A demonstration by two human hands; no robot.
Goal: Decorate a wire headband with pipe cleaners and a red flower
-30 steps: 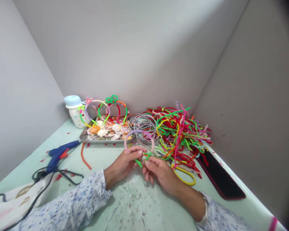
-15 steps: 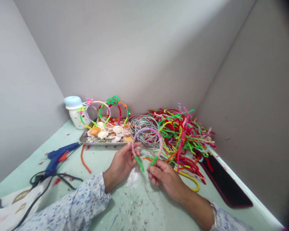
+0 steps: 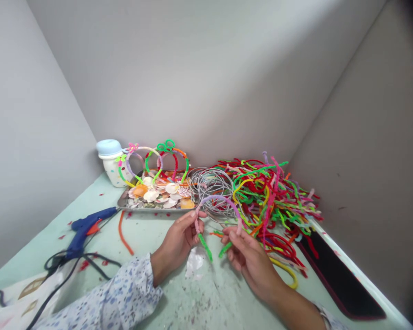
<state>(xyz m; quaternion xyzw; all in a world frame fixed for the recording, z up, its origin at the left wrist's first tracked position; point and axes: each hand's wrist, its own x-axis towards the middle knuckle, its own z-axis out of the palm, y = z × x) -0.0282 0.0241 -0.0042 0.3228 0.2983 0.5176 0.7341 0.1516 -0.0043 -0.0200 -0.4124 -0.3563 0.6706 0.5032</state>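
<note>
Between my hands is a headband (image 3: 216,198) wrapped in fuzzy pipe cleaner, purple on top, pink down the sides and green at both ends. My left hand (image 3: 179,238) pinches its left side near the pink part. On the other side, my right hand (image 3: 253,259) grips it just above the green tip. The two green ends point down over the table, a small gap between them. Behind the headband lies a coil of silvery wire hoops (image 3: 213,183).
A metal tray (image 3: 154,210) of seashells holds several finished headbands (image 3: 151,149). A lidded white jar (image 3: 113,167) stands behind it. At left are a blue glue gun (image 3: 89,224) and its cord. Pipe cleaners (image 3: 275,197) are heaped at right by a black flat case (image 3: 340,279).
The headband has tilted back and sits slightly lower and further right in view. My right hand has moved up its side from the green end. The whole view has shifted a little.
</note>
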